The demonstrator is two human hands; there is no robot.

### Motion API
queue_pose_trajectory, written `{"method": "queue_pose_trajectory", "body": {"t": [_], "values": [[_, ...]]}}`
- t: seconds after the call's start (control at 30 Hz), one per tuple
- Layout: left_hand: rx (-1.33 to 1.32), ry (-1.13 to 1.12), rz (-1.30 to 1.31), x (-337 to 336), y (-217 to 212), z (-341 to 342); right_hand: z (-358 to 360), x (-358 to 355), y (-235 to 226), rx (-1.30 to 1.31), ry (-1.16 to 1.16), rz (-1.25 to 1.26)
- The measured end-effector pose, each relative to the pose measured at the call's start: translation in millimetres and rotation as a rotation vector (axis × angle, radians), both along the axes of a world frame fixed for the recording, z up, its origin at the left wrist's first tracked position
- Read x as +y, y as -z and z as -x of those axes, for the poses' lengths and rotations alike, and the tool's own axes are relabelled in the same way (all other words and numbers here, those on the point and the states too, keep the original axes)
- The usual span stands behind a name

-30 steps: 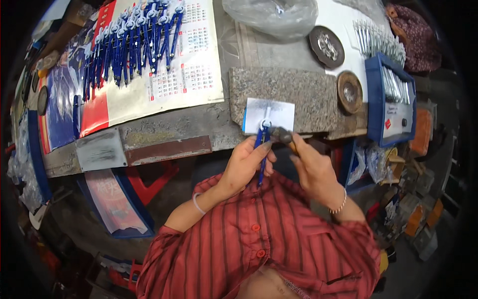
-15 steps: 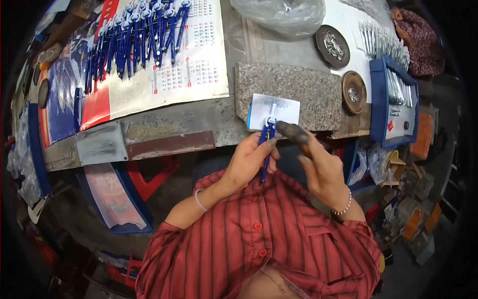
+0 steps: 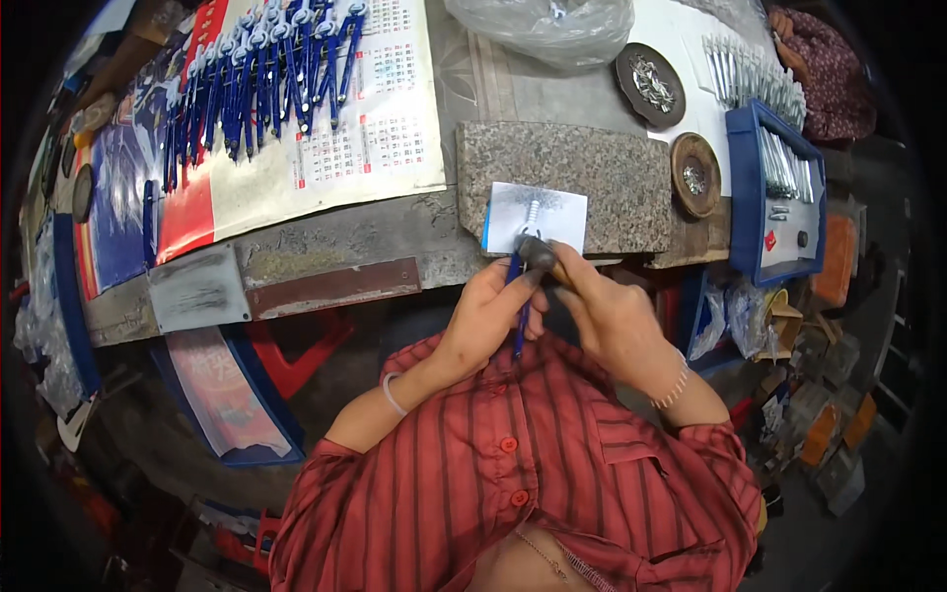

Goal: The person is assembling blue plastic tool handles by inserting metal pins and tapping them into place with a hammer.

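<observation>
Left hand (image 3: 488,321) clenched around a slim blue-handled metal tool (image 3: 520,301), tip resting on a small white paper sheet (image 3: 538,217) just beyond the fingertips. Right hand (image 3: 607,311) gripping a small dark hammer head (image 3: 538,253) directly above the tool. Underneath the paper, a speckled grey granite slab (image 3: 562,173).
</observation>
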State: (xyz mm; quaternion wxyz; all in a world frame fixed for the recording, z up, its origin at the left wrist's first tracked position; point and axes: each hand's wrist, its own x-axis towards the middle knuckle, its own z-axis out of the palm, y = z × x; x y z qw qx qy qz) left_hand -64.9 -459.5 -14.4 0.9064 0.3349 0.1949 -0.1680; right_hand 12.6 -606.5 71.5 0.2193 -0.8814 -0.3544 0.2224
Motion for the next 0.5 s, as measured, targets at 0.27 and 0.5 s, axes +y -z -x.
{"method": "queue_pose_trajectory", "body": {"t": [0.27, 0.5], "values": [[0.017, -0.035, 0.06, -0.3, -5.3, -3.2, -1.5, 4.7, -23.2, -0.094, 0.072, -0.274], [0.045, -0.004, -0.008, 0.6, -0.7, -3.3, -4.1, -0.3, -0.8, 0.049, 0.066, -0.153]]}}
